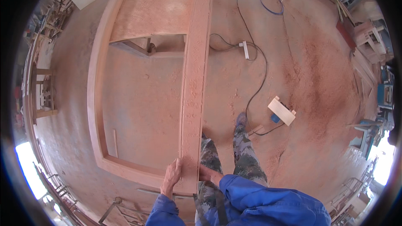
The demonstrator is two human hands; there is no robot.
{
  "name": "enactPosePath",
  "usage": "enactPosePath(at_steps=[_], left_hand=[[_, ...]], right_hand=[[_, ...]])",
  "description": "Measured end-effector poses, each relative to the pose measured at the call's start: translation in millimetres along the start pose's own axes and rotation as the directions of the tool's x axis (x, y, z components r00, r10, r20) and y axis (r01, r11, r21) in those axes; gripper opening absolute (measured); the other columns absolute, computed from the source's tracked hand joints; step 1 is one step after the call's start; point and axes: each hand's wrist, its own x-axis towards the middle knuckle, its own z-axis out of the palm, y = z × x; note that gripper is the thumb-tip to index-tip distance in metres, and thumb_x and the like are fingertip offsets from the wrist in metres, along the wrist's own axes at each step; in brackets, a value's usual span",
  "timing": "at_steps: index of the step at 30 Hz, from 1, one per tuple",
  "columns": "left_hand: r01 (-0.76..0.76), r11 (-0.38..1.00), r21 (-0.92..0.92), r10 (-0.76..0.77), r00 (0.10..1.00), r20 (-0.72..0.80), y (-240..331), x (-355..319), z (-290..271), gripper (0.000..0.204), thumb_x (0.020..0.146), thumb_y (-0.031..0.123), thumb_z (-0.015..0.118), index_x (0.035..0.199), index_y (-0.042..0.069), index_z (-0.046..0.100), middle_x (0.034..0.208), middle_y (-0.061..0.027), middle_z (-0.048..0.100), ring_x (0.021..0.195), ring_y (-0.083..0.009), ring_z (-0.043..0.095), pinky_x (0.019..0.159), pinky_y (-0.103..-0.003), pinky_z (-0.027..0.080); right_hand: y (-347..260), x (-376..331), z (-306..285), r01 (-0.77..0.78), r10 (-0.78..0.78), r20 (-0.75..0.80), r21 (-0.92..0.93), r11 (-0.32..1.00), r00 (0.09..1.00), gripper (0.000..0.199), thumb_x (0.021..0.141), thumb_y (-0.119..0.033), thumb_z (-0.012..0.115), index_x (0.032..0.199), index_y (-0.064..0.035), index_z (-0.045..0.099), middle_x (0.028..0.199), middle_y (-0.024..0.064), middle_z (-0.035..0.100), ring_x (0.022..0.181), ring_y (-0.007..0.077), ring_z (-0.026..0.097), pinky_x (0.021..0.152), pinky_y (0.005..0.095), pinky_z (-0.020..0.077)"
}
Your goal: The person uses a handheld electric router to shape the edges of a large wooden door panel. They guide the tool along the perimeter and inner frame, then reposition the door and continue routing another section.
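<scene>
A large reddish wooden door frame [97, 100] lies raised over the sawdust-covered floor, with a panel [155, 8] filling its far part. Its long right stile [193, 88] runs from the top of the view down to me. My left hand [172, 175] grips the stile's left edge near its close end, fingers spread along the wood. On the opposite edge, my right hand [208, 173] holds the same stile. Blue sleeves cover both arms, and my camouflage-trousered legs [240, 155] stand just right of the frame.
A black cable [261, 75] snakes across the floor to a white socket strip [246, 50] and to a power tool beside a pale wooden block [281, 111]. A blue cord [272, 2] lies farther off. Wooden furniture parts and benches line both sides.
</scene>
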Motion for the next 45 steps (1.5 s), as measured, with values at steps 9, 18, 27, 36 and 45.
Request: enactPosePath(at_steps=[9,18,27,36,45], left_hand=[[-0.042,0.999,-0.033,0.030,0.949,-0.315,-36,15,60,0.058,0.107,0.049,0.034,0.111,-0.001,0.062,0.108,-0.0306,0.066,0.104,-0.0491,0.061,0.086,-0.054,0.046],[0.529,0.816,-0.233,-0.578,0.741,-0.341,-81,31,98,0.072,0.109,0.053,0.027,0.131,-0.010,0.056,0.115,-0.0274,0.068,0.105,-0.0382,0.066,0.083,-0.048,0.051],[0.396,0.913,-0.094,-0.402,0.843,-0.357,91,374,236,0.072,0.108,0.053,0.026,0.127,-0.008,0.059,0.110,-0.0278,0.068,0.101,-0.0399,0.066,0.082,-0.049,0.051],[0.281,0.951,-0.125,-0.307,0.903,-0.302,187,538,280,0.072,0.108,0.054,0.025,0.123,-0.007,0.061,0.105,-0.0282,0.069,0.097,-0.0415,0.067,0.082,-0.050,0.051],[0.199,0.968,-0.151,-0.238,0.919,-0.313,223,415,217,0.073,0.107,0.054,0.023,0.119,-0.005,0.064,0.100,-0.0286,0.069,0.093,-0.0431,0.067,0.081,-0.052,0.052]], right_hand=[[-66,-1,-98,0.008,-0.292,-0.133,-0.901,0.434,0.947,0.033,0.099,-0.035,0.055,0.114,-0.0085,0.069,0.109,0.0066,0.071,0.096,0.0183,0.066,0.080,0.0366,0.0536],[-528,-104,-217,-0.106,-0.811,-0.421,-0.903,0.416,0.407,0.037,0.094,-0.042,0.065,0.089,-0.0055,0.070,0.081,0.0081,0.070,0.074,0.0136,0.065,0.064,0.0339,0.0502],[-889,-2,-210,-0.655,-0.881,0.232,-0.596,-0.464,0.413,0.047,0.093,-0.048,0.059,0.132,-0.0198,0.064,0.141,0.0275,0.050,0.128,0.0438,0.051,0.105,0.0544,0.0437],[-973,-212,-336,-0.782,-0.976,0.133,-0.585,-0.216,0.170,0.025,0.097,-0.027,0.057,0.106,-0.0109,0.073,0.094,0.0207,0.071,0.089,0.0405,0.069,0.077,0.0492,0.0548],[-702,-264,-232,-0.491,-0.786,-0.168,-0.850,-0.190,0.595,0.039,0.098,-0.039,0.052,0.111,-0.0060,0.068,0.099,0.0219,0.068,0.096,0.0349,0.068,0.082,0.0463,0.0529]])
